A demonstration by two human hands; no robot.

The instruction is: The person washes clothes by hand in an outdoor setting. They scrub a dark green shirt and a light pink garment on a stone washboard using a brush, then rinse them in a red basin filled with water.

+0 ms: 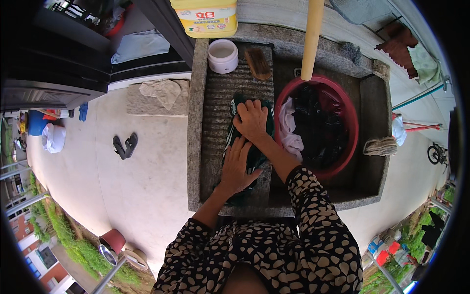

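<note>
Bright even daylight, soft shadows, sharp centre, fisheye-bent dark rim.

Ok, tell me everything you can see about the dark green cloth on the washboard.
The dark green cloth lies bunched along the ribbed stone washboard, with pale stripes on its left edge. It looks wet and crumpled. The left hand presses flat on its middle; the right hand pushes down on its far end. The red basin sits just right.
</note>
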